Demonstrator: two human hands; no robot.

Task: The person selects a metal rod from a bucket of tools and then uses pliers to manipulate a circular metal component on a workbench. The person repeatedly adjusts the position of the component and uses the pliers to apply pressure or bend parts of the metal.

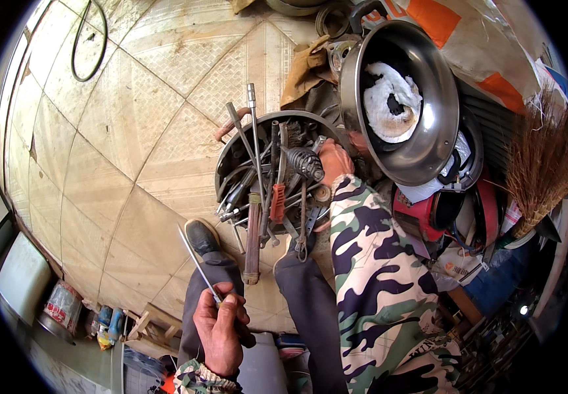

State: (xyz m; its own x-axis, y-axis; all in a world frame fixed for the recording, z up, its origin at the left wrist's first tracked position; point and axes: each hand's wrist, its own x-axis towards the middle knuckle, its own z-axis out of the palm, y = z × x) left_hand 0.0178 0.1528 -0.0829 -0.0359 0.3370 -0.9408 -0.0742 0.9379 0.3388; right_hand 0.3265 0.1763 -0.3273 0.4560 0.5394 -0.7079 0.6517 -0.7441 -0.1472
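My left hand (221,333) is closed round a thin steel rod (198,266), tip pointing up and outward, in front of my left leg and clear of the basin (277,114). My right hand (335,161) is down among the tools at the basin's right side, just beside the black spring (305,163); its fingertips are hidden, so I can't tell whether they grip anything. The pile is tangled, so I'd say feel for one piece at a time, lift it straight up, and steady the spring so it doesn't roll onto my knuckles. The rod's tip is best turned away from my right wrist. As for edges, the basin's rim is hard, and the steel pan (438,85) leans close on the right, leaving my right hand little room that way. Long handles stick out too: the socket wrench (252,97) past the far rim, the wooden handle (253,243) toward my boots (202,238). The open room is to the left, over the bare tiles (159,131).
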